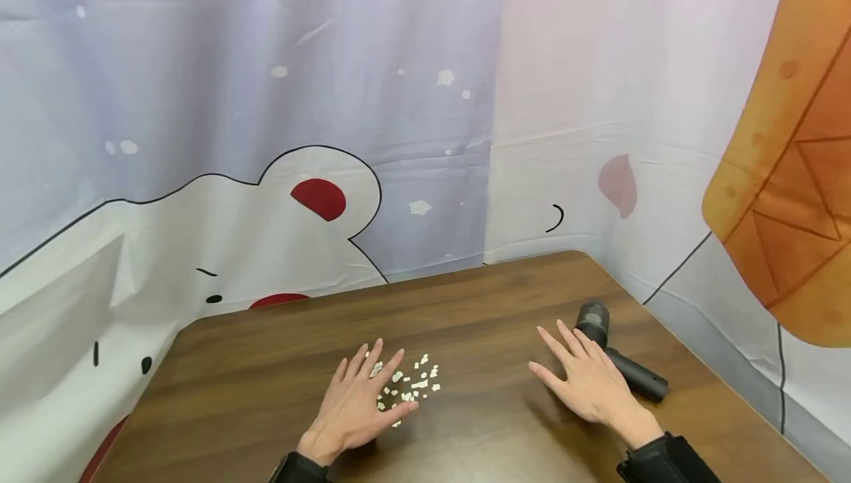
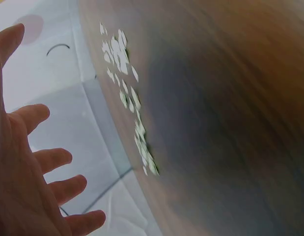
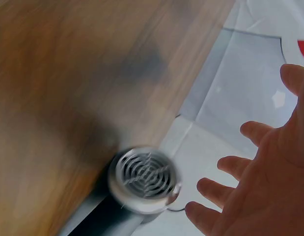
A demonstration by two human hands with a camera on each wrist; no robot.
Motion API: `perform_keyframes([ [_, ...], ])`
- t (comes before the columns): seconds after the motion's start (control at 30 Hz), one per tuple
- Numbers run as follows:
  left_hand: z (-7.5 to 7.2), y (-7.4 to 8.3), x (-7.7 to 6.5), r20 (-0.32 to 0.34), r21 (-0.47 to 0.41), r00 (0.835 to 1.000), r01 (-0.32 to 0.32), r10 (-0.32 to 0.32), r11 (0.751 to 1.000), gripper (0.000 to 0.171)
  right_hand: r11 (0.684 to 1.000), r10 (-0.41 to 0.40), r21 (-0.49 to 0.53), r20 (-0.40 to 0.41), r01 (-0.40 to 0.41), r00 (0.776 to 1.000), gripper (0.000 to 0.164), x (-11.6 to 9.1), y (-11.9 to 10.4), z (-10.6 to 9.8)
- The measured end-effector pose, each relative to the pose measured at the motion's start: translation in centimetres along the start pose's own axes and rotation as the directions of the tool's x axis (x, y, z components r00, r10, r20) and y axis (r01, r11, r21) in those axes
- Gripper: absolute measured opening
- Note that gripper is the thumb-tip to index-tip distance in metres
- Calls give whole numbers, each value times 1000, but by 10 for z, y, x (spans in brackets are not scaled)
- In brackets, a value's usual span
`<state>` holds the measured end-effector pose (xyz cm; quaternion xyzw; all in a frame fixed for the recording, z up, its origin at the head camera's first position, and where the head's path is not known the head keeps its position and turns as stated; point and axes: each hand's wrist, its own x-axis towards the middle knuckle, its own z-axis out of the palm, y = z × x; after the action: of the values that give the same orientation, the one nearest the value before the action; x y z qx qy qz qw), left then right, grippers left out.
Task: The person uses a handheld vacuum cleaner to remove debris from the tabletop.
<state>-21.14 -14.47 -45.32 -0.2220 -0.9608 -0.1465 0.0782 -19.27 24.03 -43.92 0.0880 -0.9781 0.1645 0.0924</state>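
We look first to the white scraps (image 1: 419, 385), a loose scatter on the brown wood-grain table (image 1: 479, 320), left of the middle, and there they lie, right by the left hand (image 1: 359, 403)! Most sit just to the right of its fingers, a good few show in the gap between thumb and forefinger, and one peeps out on the near side of the thumb. Over to the right we go, and there's the dark hair dryer (image 1: 638, 376), barrel on the far side, handle running near and to the right, the right hand (image 1: 594, 387) covering part of it from our view.

Now the grip, and we see it loose on both sides: the left fingers are stretched and fanned, thumb off to the right, nothing held, and the left wrist view gives us that hand raised above the table, fingertips apart from the scraps. The right hand is just as released, fingers long and spread, thumb out to the left, and the right wrist view brings us the dryer's round metal grille (image 3: 146, 173), a little blurred, near the fingertips but clear of them. On the far side hangs a printed cloth (image 1: 399, 99)
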Motion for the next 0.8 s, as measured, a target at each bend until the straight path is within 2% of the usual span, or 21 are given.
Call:
perform_keyframes([
  [0.27, 9, 16, 16, 1, -35, 998, -56, 56, 998, 81, 998, 61, 8, -29, -61, 998, 72, -14, 22, -7],
  [0.8, 29, 43, 42, -4, -3, 984, -176, 176, 984, 81, 984, 171, -50, -54, -173, 984, 73, -32, 62, -12],
])
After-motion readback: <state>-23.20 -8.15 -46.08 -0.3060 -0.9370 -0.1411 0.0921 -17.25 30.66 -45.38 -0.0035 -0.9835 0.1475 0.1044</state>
